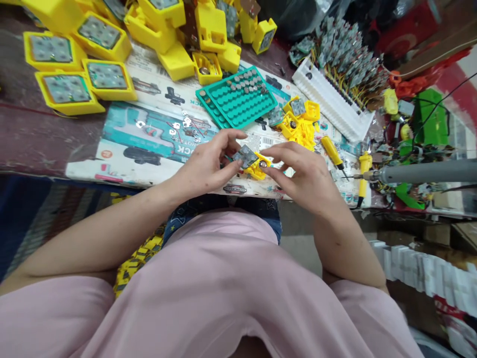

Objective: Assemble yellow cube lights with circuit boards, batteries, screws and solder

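My left hand (219, 161) has its thumb and fingers closed on a small grey circuit board (245, 156), tilted over the table. Just right of the board is a small yellow housing (255, 172) with a round metal part (263, 164) at its upper right. My right hand (294, 169) is at the right side of this housing, thumb and index finger spread around the round part; whether they touch it is unclear. A green tray (242, 107) with rows of round pockets lies beyond my hands, several small metal discs in its upper pockets.
Yellow cases (67, 92) with grey boards fill the back left. Small yellow parts (303, 132) lie beyond my right hand. At the right are a white rack (333, 102), a yellow screwdriver (331, 151) and a grey rod-shaped tool (428, 172) pointing in from the edge.
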`<action>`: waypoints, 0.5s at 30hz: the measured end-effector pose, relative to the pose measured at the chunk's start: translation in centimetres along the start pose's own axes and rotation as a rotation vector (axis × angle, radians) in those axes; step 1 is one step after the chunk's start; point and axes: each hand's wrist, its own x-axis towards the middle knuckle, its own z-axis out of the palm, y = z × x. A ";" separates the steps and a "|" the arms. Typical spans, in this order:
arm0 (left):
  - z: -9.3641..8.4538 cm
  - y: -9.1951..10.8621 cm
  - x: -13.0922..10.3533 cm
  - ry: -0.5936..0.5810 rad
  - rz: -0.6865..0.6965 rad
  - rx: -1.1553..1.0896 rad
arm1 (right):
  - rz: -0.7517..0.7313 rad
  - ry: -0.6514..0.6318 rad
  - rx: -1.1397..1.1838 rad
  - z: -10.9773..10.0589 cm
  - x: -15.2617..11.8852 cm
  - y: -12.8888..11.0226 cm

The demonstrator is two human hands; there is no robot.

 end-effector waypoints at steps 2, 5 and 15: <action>0.2 0.3 0.7 0.017 0.090 0.018 | -0.015 0.019 0.112 0.1 0.2 0.0; 0.6 1.1 1.8 -0.008 0.212 0.022 | 0.040 0.076 0.238 0.7 0.5 0.2; 3.8 1.9 -0.2 0.011 0.197 0.499 | 0.416 0.268 0.743 3.2 -1.7 3.6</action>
